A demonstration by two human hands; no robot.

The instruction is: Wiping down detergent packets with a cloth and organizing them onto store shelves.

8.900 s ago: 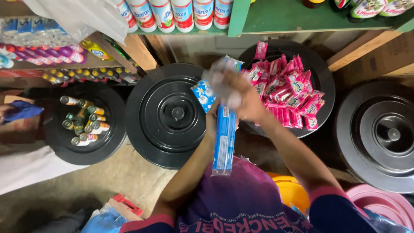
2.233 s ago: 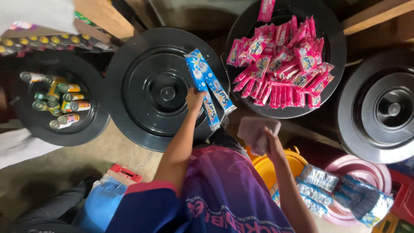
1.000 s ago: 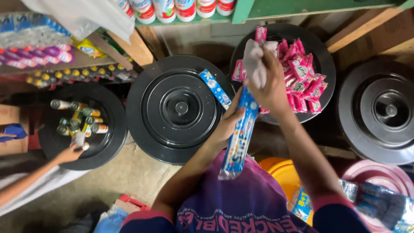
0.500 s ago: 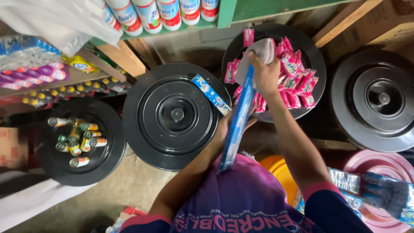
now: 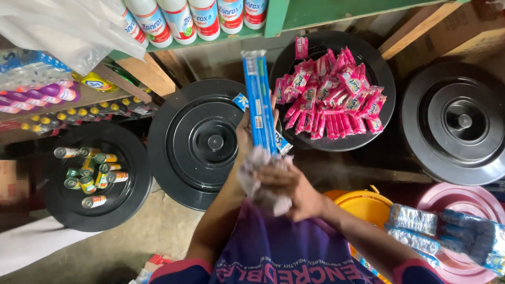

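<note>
Bare black lid (image 5: 210,142) leaves room; pink sachets (image 5: 336,94) crowd its neighbour.

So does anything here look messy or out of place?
Mildly: the pink sachets lie heaped loosely on one black bin lid, and the small cans lie tipped every which way on another lid. Nothing looks spilled or damaged.

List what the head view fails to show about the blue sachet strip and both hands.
- Blue sachet strip: lower end hidden behind the cloth.
- Right hand: fingertips buried in the cloth.
- Left hand: palm hidden behind the strip.
- Silver packets: blurred, cut by the right edge.
</note>
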